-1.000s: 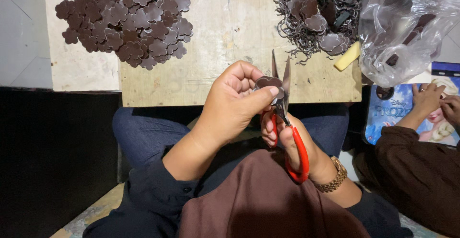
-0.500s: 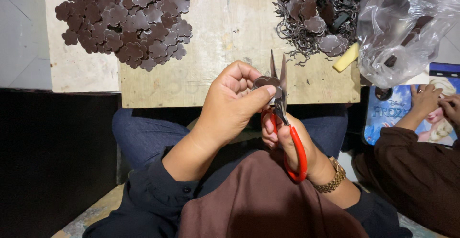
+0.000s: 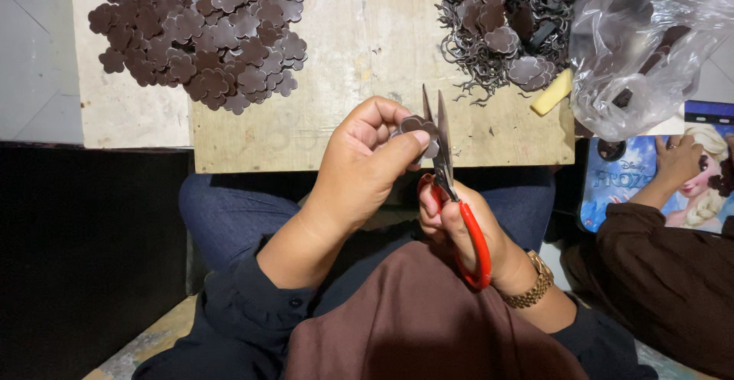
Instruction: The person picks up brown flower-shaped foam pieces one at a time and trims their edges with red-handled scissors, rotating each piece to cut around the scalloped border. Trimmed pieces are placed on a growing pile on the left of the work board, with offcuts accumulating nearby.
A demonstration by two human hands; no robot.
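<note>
My left hand [image 3: 365, 167] pinches a small dark brown flower-shaped piece [image 3: 417, 127] between thumb and fingers, just above my lap. My right hand [image 3: 468, 236] grips red-handled scissors [image 3: 453, 196], whose blades point up and meet the right edge of that piece. A pile of trimmed brown flower shapes [image 3: 202, 32] lies on the wooden board [image 3: 359, 36] at the far left. A second heap of flower shapes mixed with thin dark offcuts [image 3: 501, 28] sits at the far right of the board.
A crumpled clear plastic bag [image 3: 650, 40] lies at the right beside a yellow block [image 3: 552, 93]. Another person's hand [image 3: 677, 162] and brown sleeve rest on a blue picture box [image 3: 619, 177] at the right. A dark panel lies to my left.
The flower piece has turned slightly in my left fingers and the scissor blades have shifted a little along its edge. Both hands stay in the same place.
</note>
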